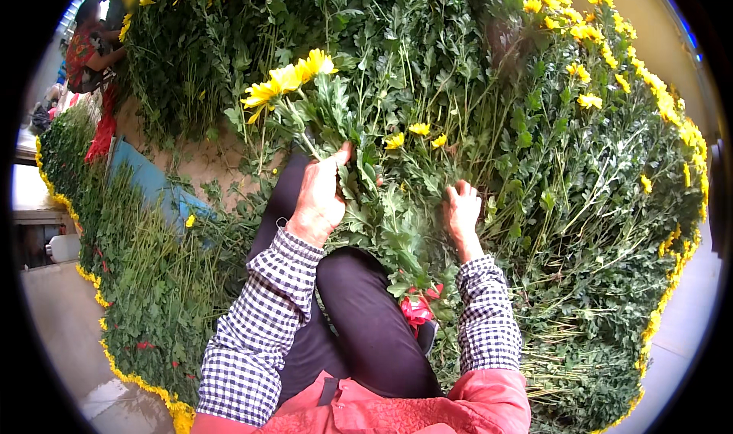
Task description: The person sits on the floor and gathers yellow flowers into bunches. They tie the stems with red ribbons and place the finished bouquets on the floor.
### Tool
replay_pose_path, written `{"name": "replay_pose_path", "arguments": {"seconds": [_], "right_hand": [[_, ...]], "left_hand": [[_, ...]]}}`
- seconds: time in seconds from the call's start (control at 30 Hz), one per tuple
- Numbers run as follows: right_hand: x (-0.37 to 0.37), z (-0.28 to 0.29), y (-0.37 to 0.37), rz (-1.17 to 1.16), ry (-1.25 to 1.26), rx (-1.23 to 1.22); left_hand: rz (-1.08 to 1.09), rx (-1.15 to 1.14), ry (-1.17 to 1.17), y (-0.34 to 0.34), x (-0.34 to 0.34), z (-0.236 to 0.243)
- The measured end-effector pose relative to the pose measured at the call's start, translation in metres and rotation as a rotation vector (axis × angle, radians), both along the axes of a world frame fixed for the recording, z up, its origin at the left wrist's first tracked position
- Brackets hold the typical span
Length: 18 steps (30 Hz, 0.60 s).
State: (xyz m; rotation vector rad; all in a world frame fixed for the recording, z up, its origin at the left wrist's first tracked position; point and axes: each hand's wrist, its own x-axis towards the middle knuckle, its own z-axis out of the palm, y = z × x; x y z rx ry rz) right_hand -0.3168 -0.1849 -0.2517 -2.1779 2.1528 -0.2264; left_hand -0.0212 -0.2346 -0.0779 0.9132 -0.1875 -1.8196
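My left hand is closed around the stems of a few yellow chrysanthemums, their blooms pointing up and to the left above it. Leafy green stems spread between my two hands, over my bent legs. To the right, my right hand has its fingers curled down into the foliage; whatever they grip is hidden among leaves. Three smaller yellow blooms stand just beyond that hand. Red ribbon lies beside my knee, below the stems.
Heaped cut chrysanthemums surround me at the front and right, yellow heads along the outer edge. Another stack lies at left, by a blue board. A person in a red patterned top sits at far left, near red strips.
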Motion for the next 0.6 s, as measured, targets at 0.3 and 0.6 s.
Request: {"name": "replay_pose_path", "arguments": {"seconds": [0.3,0.6], "right_hand": [[0.008,0.004,0.009,0.089,-0.064,-0.125],[0.059,0.146,0.024,-0.159,-1.054,-0.018]], "left_hand": [[-0.068,0.029,0.043,0.003,-0.001,0.006],[-0.082,0.085,-0.020,0.007,-0.024,0.001]]}}
